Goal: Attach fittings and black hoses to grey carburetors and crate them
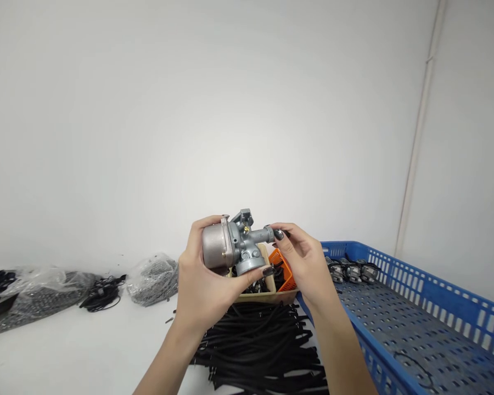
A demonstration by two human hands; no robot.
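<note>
A silver-grey metal carburetor (239, 245) is held up in the middle of the view, lying on its side with its rounded bowl to the left. My left hand (208, 288) wraps round the bowl, its thumb along the lower round flange. At the other end, the thumb and fingers of my right hand (302, 255) pinch the ribbed cap on the carburetor's narrow neck; a small dark piece shows at the fingertips. Below the hands lies a pile of black tubes (259, 345).
Behind the carburetor stand a cream bin (267, 298) and an orange basket (286, 269) with small dark parts. A blue crate (436, 291) on the right contains several carburetors (354, 271). Plastic bags of parts (154, 280) and black cables (102, 294) lie to the left.
</note>
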